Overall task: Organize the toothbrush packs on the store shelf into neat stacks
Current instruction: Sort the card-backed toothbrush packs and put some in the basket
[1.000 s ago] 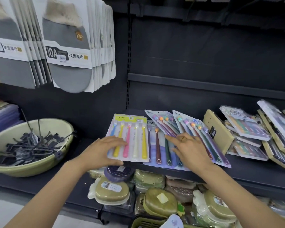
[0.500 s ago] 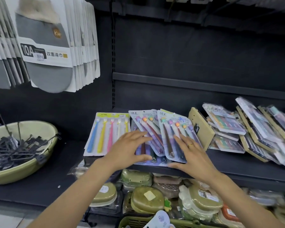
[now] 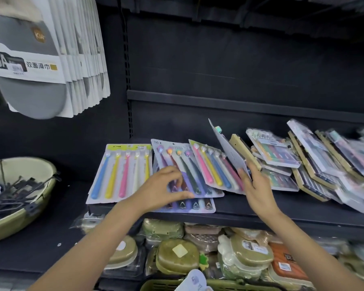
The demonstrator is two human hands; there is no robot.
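Several toothbrush packs lie fanned on the dark shelf (image 3: 282,208). A yellow-topped pack (image 3: 122,171) sits at the left. Beside it lies a purple pack (image 3: 189,177), and my left hand (image 3: 166,187) rests on its lower half with fingers curled at its edge. A pack with pink, yellow and blue brushes (image 3: 214,164) overlaps to the right. My right hand (image 3: 254,185) pinches the bottom edge of a tilted pack (image 3: 229,150), lifted with its white back toward me. A messy pile of packs (image 3: 315,162) leans further right.
A green basin of black hooks (image 3: 19,196) sits on the lower ledge at left. Grey towel packs (image 3: 46,59) hang top left. Bagged soap boxes (image 3: 177,255) fill the shelf below. A tan box (image 3: 244,152) leans behind the lifted pack.
My right hand has lifted one pack off the fan and tipped it upright, uncovering the pink-yellow-blue pack. My left hand stays on the purple pack. The camera view shifted right.
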